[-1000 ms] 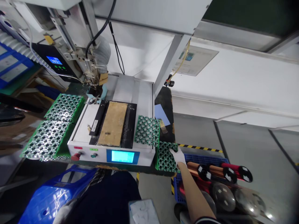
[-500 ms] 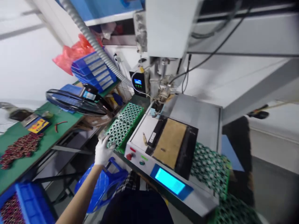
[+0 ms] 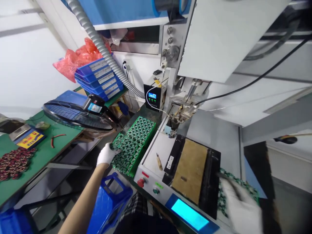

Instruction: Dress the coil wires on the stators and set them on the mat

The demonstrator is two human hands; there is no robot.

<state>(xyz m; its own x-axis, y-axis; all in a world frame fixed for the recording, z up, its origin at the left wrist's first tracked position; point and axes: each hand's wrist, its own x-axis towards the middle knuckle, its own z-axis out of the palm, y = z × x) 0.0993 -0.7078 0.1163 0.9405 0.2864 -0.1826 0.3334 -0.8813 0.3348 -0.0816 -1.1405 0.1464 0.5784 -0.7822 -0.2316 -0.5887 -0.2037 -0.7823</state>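
My left hand (image 3: 106, 154), in a white glove, is closed on the left edge of a green circuit board panel (image 3: 124, 149). That panel lies askew over a stack of similar panels (image 3: 143, 127), left of the white machine. My right hand (image 3: 243, 208), also gloved in white, is smeared by motion over another circuit board panel (image 3: 252, 189) at the machine's right side. A dark, long shape (image 3: 230, 182) shows by its fingers, too blurred to name. Between the hands, the machine's black fixture (image 3: 212, 182) holds a tan plate (image 3: 191, 169).
Above the machine bed hangs a soldering-type head (image 3: 185, 112) with cables. A black controller (image 3: 153, 97) stands behind the stack. Leftward are a fan (image 3: 78, 115), a green table (image 3: 58, 143) with red-black parts (image 3: 17, 162), and a blue stool (image 3: 109, 198).
My right hand has come into view at the right. The top panel at my left hand now sits shifted left from the stack. The camera view has turned somewhat.
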